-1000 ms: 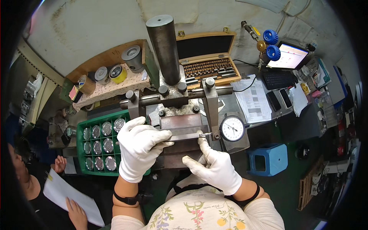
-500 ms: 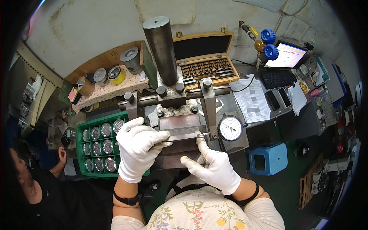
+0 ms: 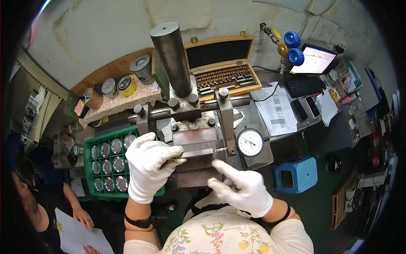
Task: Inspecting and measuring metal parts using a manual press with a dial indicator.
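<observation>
Looking down, I take the dark steel column (image 3: 171,59) as my landmark. Far down to its left, another person holds a white sheet of paper (image 3: 78,235). Nearer, below and left of the column, a green crate (image 3: 89,186) holds rows of round metal cans. Just right of the crate, straight below the column, my left hand (image 3: 149,165) in a white glove is closed around the left end of a flat grey metal bar (image 3: 198,151), thumb on top and fingers curled under. The bar lies across the gauge stand's base, directly beneath the column. Below and slightly right of the column, my right hand (image 3: 241,188), also gloved, is half open, forefinger stretched towards the bar's right end; I cannot tell whether it touches. Right of the bar sits a round dial gauge (image 3: 250,142), and further right and lower a blue stool (image 3: 295,175). Above the gauge, right of the column, an open wooden case (image 3: 222,67) shows rows of gauge blocks.
</observation>
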`<state>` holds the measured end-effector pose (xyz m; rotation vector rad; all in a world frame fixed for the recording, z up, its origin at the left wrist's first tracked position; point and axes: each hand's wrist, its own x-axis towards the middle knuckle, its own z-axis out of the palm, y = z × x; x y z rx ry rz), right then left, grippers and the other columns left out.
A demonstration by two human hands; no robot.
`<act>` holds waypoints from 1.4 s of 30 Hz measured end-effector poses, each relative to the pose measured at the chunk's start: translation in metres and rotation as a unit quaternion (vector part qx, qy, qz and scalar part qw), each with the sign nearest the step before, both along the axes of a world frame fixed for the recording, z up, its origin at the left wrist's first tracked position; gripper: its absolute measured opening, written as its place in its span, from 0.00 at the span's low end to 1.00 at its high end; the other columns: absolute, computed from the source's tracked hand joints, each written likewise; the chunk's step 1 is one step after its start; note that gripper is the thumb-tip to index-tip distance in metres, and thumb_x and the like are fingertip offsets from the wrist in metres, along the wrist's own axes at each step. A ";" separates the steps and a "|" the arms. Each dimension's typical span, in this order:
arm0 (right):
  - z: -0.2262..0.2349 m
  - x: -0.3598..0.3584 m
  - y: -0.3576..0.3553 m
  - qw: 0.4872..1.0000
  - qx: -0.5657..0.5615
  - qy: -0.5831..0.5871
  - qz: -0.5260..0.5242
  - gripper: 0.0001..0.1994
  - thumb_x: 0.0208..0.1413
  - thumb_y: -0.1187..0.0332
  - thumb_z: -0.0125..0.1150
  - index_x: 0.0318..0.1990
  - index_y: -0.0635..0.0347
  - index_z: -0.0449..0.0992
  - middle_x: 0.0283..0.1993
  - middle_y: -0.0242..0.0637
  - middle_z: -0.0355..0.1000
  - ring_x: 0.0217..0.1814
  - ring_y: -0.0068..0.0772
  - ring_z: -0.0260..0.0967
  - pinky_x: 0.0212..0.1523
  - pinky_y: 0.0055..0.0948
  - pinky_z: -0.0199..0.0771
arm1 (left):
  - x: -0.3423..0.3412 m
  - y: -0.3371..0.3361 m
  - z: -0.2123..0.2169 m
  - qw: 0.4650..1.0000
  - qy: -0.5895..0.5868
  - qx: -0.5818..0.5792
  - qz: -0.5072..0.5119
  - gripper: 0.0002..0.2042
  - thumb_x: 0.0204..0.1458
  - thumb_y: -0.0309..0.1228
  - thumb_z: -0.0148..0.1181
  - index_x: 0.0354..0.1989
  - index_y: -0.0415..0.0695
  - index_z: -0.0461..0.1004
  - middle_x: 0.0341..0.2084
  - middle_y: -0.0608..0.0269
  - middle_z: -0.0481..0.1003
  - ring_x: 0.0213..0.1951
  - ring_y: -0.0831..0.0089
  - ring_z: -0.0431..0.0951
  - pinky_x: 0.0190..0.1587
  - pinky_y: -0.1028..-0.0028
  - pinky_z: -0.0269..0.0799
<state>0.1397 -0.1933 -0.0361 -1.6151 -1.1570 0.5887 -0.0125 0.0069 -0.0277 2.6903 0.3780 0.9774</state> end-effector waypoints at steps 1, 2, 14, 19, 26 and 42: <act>0.000 0.008 -0.004 0.992 0.093 -0.089 0.014 0.20 0.56 0.65 0.72 0.51 0.68 0.77 0.19 0.38 0.72 0.16 0.28 0.69 0.21 0.27 0.70 | 0.000 0.000 0.000 1.000 -0.002 -0.004 -0.001 0.18 0.30 0.27 0.78 0.33 0.53 0.82 0.25 0.74 0.81 0.31 0.70 0.81 0.53 0.60 0.73; 0.011 0.018 -0.005 0.991 0.091 -0.093 0.034 0.11 0.54 0.68 0.73 0.41 0.61 0.77 0.16 0.36 0.68 0.12 0.32 0.65 0.16 0.29 0.64 | -0.002 -0.001 0.000 1.000 -0.004 -0.009 0.001 0.18 0.30 0.27 0.78 0.33 0.53 0.82 0.25 0.73 0.81 0.31 0.70 0.81 0.53 0.59 0.73; 0.018 0.067 0.003 0.910 -0.020 -0.371 -0.183 0.37 0.30 0.40 0.80 0.47 0.56 0.82 0.43 0.40 0.71 0.51 0.45 0.68 0.56 0.44 0.66 | 0.000 -0.002 0.001 1.000 0.005 -0.002 0.006 0.18 0.29 0.28 0.79 0.33 0.54 0.82 0.24 0.73 0.80 0.31 0.69 0.80 0.52 0.60 0.72; 0.017 0.071 0.006 0.917 0.010 -0.363 -0.164 0.36 0.30 0.40 0.80 0.44 0.57 0.83 0.42 0.38 0.73 0.47 0.43 0.70 0.52 0.43 0.70 | 0.000 -0.002 0.001 1.000 0.011 0.003 0.010 0.19 0.29 0.28 0.79 0.33 0.54 0.81 0.25 0.73 0.80 0.32 0.70 0.81 0.53 0.60 0.72; 0.016 0.071 0.006 0.930 0.019 -0.329 -0.160 0.36 0.30 0.39 0.80 0.45 0.57 0.83 0.42 0.38 0.73 0.48 0.43 0.70 0.53 0.43 0.69 | -0.001 -0.002 0.001 1.000 0.011 0.005 0.008 0.20 0.28 0.28 0.79 0.34 0.54 0.81 0.26 0.73 0.80 0.32 0.69 0.81 0.53 0.59 0.73; 0.035 0.056 0.011 0.916 0.043 -0.374 -0.140 0.36 0.33 0.44 0.80 0.50 0.55 0.80 0.45 0.38 0.73 0.52 0.46 0.69 0.56 0.46 0.64 | -0.003 0.002 0.006 1.000 0.013 -0.009 -0.003 0.16 0.39 0.41 0.76 0.37 0.50 0.82 0.27 0.68 0.81 0.32 0.65 0.82 0.53 0.58 0.73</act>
